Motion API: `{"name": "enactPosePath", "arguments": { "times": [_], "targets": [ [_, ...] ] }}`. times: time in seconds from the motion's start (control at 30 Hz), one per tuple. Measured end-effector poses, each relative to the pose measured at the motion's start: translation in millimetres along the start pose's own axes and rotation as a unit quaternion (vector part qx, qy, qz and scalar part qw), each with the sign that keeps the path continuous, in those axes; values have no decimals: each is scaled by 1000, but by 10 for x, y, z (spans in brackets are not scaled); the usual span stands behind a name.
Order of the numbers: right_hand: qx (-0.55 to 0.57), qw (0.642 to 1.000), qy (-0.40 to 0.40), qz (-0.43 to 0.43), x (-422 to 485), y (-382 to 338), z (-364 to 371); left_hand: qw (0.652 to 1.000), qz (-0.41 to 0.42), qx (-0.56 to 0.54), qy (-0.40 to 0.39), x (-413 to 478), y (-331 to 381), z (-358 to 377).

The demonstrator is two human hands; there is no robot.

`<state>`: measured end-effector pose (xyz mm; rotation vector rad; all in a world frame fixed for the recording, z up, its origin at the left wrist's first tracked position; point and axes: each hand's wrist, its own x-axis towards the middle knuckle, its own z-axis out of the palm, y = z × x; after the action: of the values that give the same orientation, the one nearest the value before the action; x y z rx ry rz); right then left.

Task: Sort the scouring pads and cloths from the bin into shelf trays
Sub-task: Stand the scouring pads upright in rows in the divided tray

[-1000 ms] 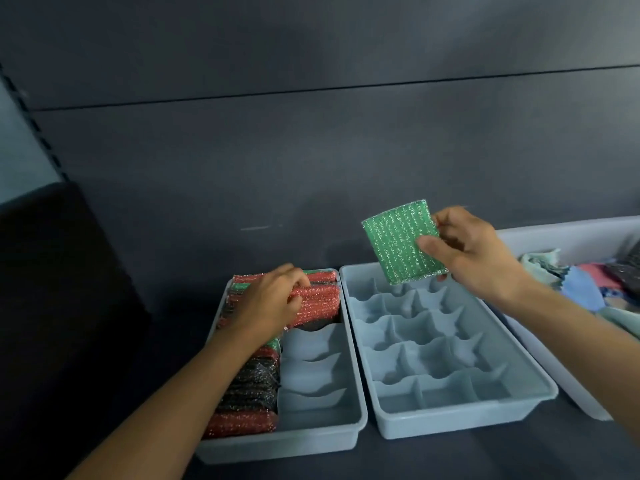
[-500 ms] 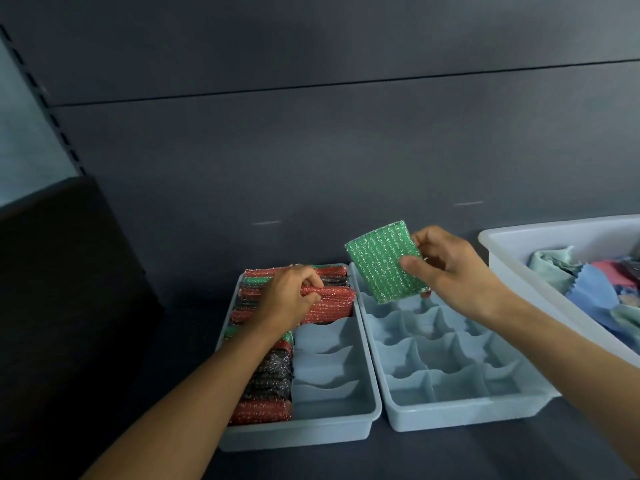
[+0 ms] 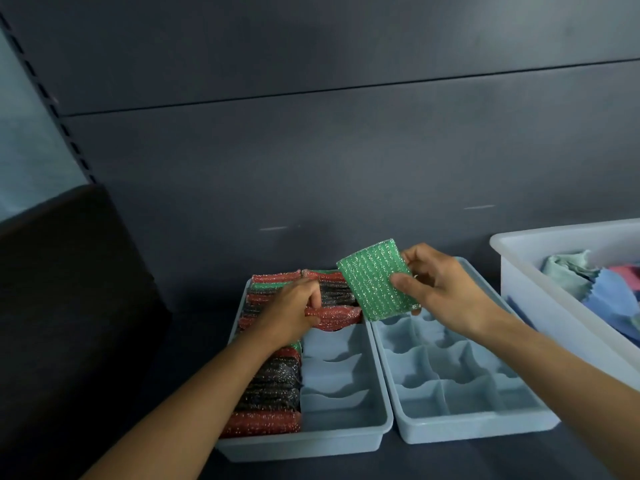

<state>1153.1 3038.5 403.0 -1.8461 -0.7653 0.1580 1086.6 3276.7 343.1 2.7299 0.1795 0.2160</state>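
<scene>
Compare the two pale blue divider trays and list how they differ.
The left tray is partly filled with red, black and green scouring pads standing on edge, while the right tray's visible cells hold nothing. The left tray's free slots are wide, but the right tray is split into a grid of smaller cells. Both are pale blue plastic and sit side by side.

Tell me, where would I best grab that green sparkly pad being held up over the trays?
Pinch its free left edge, coming from the left. The green pad stands upright, flat face toward the camera, and the right hand pinches its right edge, thumb in front, fingers behind. It looks thin and soft, so probably thumb on the face, fingers behind.
</scene>
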Motion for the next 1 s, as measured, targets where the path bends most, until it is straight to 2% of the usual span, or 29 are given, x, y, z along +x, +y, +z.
{"name": "enactPosePath", "arguments": {
  "times": [0.1, 0.23, 0.37, 0.47, 0.7, 0.87, 1.0],
  "targets": [
    [1, 1000, 0, 0, 5, 12, 2, 999, 26, 43, -1, 16, 34, -7],
    [12, 999, 39, -2, 37, 41, -98, 998, 47, 31, 19, -3, 61, -19],
    [35, 996, 81, 11, 59, 37, -217, 999, 28, 37, -19, -15, 65, -60],
    [54, 994, 91, 18, 61, 23, -248, 998, 17, 53, -15, 28, 105, -84],
    [63, 993, 92, 27, 32, 37, -243, 987, 23, 158, -6, 101, 228, 89],
    [73, 993, 90, 30, 34, 54, -290, 999, 10, 50, 2, 55, 108, -65],
    [68, 993, 89, 27, 56, 54, -261, 999, 16, 40, 20, 55, -5, -108]
  ]
}}
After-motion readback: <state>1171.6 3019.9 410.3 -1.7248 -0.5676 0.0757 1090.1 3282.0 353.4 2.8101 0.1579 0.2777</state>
